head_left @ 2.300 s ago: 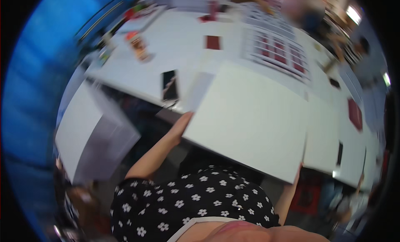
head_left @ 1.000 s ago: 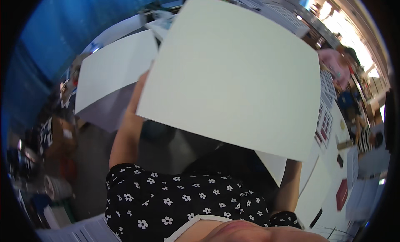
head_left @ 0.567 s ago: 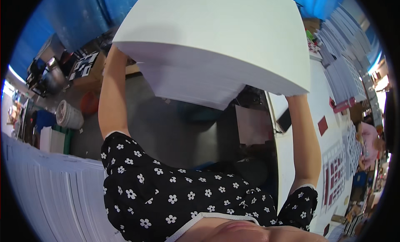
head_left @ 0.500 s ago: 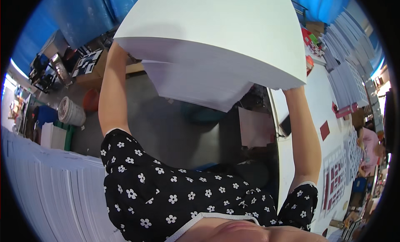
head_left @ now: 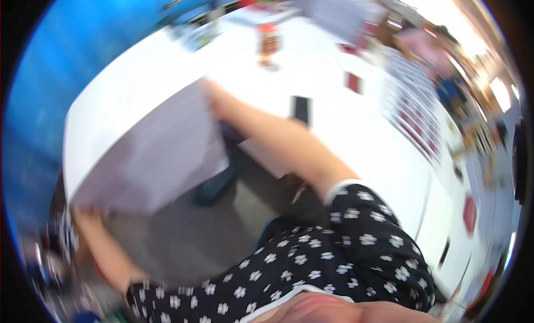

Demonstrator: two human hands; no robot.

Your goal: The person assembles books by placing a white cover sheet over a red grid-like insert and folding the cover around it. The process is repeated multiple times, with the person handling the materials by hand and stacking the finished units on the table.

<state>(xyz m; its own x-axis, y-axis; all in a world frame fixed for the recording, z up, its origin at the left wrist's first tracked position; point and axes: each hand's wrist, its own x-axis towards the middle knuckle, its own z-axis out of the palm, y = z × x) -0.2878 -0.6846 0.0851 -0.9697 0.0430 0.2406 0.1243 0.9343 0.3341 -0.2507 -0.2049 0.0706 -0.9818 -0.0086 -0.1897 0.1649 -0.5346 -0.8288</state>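
While my hands are apart, the left and right at two corners of a white stack, blur hides whether they grip it; the stack is by the counter's left end; a black phone lies beyond my right forearm, near the counter's near edge.

Before you, the paper stack looks smooth and matt. Your shirt is matt cloth; the blue curtain resembles plastic sheeting with a slight sheen, and the white surface appears smooth.
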